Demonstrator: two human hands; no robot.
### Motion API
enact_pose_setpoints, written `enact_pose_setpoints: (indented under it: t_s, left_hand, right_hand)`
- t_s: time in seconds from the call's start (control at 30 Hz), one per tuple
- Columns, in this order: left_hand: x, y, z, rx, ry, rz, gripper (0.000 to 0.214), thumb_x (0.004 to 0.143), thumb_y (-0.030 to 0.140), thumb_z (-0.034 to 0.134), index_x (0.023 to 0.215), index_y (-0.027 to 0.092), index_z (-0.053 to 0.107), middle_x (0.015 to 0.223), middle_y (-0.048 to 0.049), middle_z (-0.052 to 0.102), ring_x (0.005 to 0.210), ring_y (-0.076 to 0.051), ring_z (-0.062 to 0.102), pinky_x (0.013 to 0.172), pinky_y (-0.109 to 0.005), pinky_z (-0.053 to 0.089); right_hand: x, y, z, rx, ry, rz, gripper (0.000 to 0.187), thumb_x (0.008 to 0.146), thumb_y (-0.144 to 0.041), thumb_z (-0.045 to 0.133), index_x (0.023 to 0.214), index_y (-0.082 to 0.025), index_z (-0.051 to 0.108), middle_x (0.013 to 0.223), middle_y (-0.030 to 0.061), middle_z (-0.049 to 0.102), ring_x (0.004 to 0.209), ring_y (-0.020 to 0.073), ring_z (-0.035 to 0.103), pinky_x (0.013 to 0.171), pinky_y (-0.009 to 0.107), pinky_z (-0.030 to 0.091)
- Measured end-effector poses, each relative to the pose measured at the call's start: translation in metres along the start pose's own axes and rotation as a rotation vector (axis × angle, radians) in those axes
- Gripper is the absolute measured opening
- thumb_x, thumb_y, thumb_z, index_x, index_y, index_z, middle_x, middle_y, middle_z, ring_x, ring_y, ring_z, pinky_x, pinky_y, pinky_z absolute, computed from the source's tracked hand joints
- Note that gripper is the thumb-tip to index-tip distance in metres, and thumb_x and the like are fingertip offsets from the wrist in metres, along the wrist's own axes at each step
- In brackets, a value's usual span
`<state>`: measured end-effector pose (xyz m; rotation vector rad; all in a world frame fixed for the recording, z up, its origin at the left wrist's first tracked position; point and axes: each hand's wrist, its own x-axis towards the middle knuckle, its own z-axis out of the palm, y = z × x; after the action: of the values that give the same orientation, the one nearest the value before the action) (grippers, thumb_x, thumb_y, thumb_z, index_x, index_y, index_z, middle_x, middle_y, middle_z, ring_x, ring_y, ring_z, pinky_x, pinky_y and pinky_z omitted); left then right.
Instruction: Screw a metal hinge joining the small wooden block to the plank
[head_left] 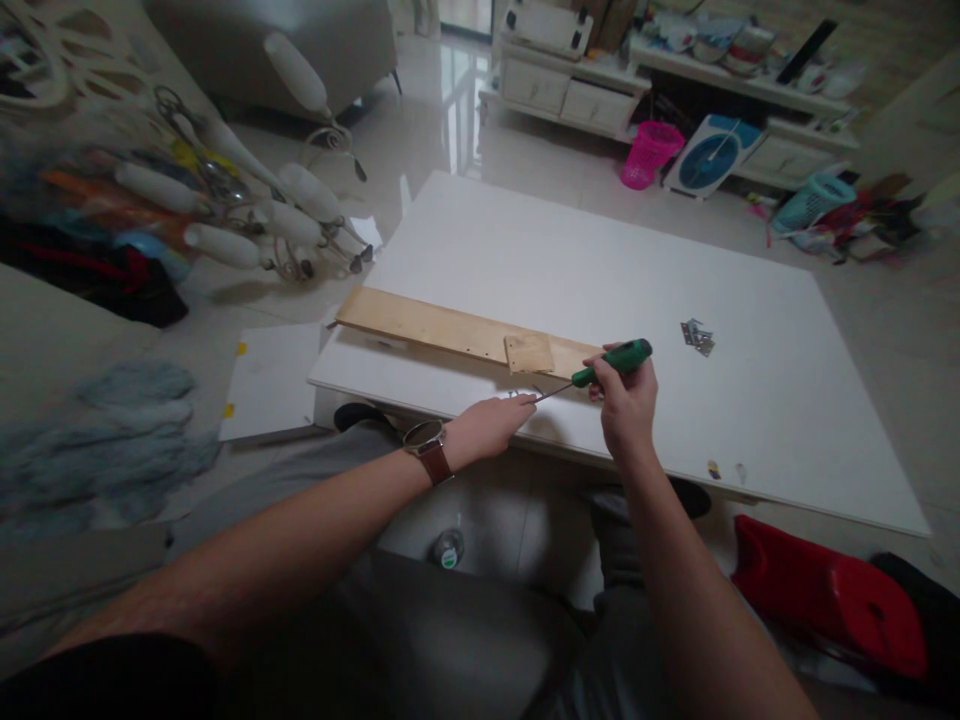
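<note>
A screwdriver with a green handle (615, 362) is gripped in my right hand (628, 400). Its thin shaft slants down to the left, and its tip meets the fingertips of my left hand (491, 425). The left fingers are pressed together at the near edge of the white panel (600, 230); what they pinch is too small to make out. Small metal pieces (517, 393) lie just beyond them. Behind both hands a long wooden board (420, 318) stretches across the panel, with a small wooden block (529, 353) resting at its near side.
Several metal hinges or brackets (697, 337) lie on the panel's right. Two tiny items, one a dark-and-yellow piece (713, 469), sit near its front edge. A red plastic seat-like object (832, 595) stands at lower right, a clear bottle (448, 549) on the floor, and a lamp (292, 220) at left.
</note>
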<state>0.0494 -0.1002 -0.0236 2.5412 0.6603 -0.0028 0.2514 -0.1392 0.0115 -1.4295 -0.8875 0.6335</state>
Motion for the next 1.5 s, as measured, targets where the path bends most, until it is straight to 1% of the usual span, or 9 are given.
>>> enact_pose_setpoints:
  t_s: [0.33,0.53,0.67,0.87,1.0,1.13,1.27,1.37,1.5]
  left_hand:
    - [0.0003,0.0000,0.0000,0.004,0.000,0.006,0.058,0.090,-0.003,0.049,0.145,0.015,0.054,0.163,-0.0151,0.050,0.138,-0.026,0.061,0.110,-0.037,0.053]
    - [0.0007,-0.0003,-0.0010,-0.015,0.004,0.009,0.057,0.090,-0.004,0.047,0.145,0.013,0.054,0.165,-0.0160,0.047,0.139,-0.027,0.060,0.112,-0.040,0.053]
    - [0.0012,-0.0016,0.0004,-0.023,0.000,-0.001,0.058,0.090,-0.004,0.047,0.146,0.012,0.054,0.167,-0.0164,0.044,0.142,-0.028,0.058,0.114,-0.042,0.053]
    - [0.0019,-0.0036,0.0036,-0.007,0.005,-0.011,0.061,0.089,-0.004,0.052,0.146,0.016,0.055,0.167,-0.0171,0.043,0.137,-0.027,0.062,0.110,-0.042,0.054]
    - [0.0013,-0.0034,0.0029,-0.006,0.001,-0.026,0.061,0.089,-0.003,0.054,0.146,0.018,0.056,0.168,-0.0170,0.042,0.134,-0.029,0.064,0.106,-0.041,0.055]
    - [0.0000,-0.0019,-0.0017,-0.022,0.005,-0.035,0.053,0.089,-0.002,0.054,0.137,0.018,0.062,0.158,-0.0163,0.053,0.122,-0.028,0.069,0.099,-0.039,0.057]
    - [-0.0002,-0.0018,-0.0053,-0.033,-0.023,-0.041,0.042,0.090,0.001,0.053,0.126,0.017,0.066,0.133,-0.0146,0.065,0.108,-0.027,0.070,0.091,-0.038,0.057]
    - [0.0000,-0.0028,-0.0056,-0.036,-0.046,-0.058,0.034,0.088,0.002,0.057,0.116,0.017,0.069,0.123,-0.0133,0.066,0.105,-0.026,0.069,0.088,-0.037,0.056]
    - [0.0002,-0.0042,-0.0055,-0.042,-0.033,-0.085,0.033,0.088,0.001,0.057,0.115,0.017,0.069,0.122,-0.0130,0.066,0.105,-0.026,0.068,0.088,-0.036,0.054]
  right_hand:
    - [-0.0007,0.0011,0.0010,-0.009,0.030,-0.023,0.039,0.079,-0.050,0.083,0.098,-0.024,0.061,0.081,-0.0010,0.067,0.060,0.0129,0.060,0.045,0.025,0.048]
    - [-0.0037,-0.0019,0.0029,-0.005,0.035,-0.032,0.039,0.079,-0.049,0.083,0.099,-0.024,0.061,0.085,0.0004,0.068,0.064,0.0138,0.062,0.046,0.024,0.048]
    - [-0.0041,-0.0011,0.0033,0.009,0.051,-0.041,0.038,0.080,-0.049,0.082,0.099,-0.024,0.061,0.085,0.0001,0.068,0.063,0.0124,0.060,0.046,0.023,0.048]
    - [-0.0037,0.0023,0.0014,-0.009,0.061,-0.049,0.039,0.082,-0.051,0.082,0.101,-0.024,0.061,0.088,0.0006,0.069,0.065,0.0122,0.063,0.047,0.022,0.048]
    - [-0.0037,0.0022,0.0015,-0.009,0.063,-0.053,0.040,0.082,-0.052,0.082,0.101,-0.024,0.061,0.088,0.0001,0.069,0.063,0.0115,0.061,0.046,0.022,0.048]
    - [-0.0034,0.0006,0.0027,0.007,0.079,-0.054,0.040,0.081,-0.051,0.083,0.100,-0.024,0.060,0.085,-0.0007,0.067,0.062,0.0114,0.060,0.046,0.022,0.048]
    - [-0.0034,0.0004,0.0028,-0.004,0.091,-0.061,0.039,0.081,-0.050,0.082,0.099,-0.024,0.060,0.082,-0.0023,0.066,0.058,0.0103,0.056,0.046,0.022,0.047]
    - [-0.0036,0.0012,0.0022,-0.013,0.094,-0.057,0.039,0.082,-0.050,0.082,0.100,-0.024,0.060,0.083,-0.0021,0.066,0.059,0.0106,0.057,0.046,0.022,0.047]
    - [-0.0033,0.0025,0.0013,-0.018,0.091,-0.079,0.036,0.084,-0.049,0.080,0.100,-0.025,0.060,0.084,-0.0006,0.066,0.062,0.0117,0.059,0.047,0.023,0.047]
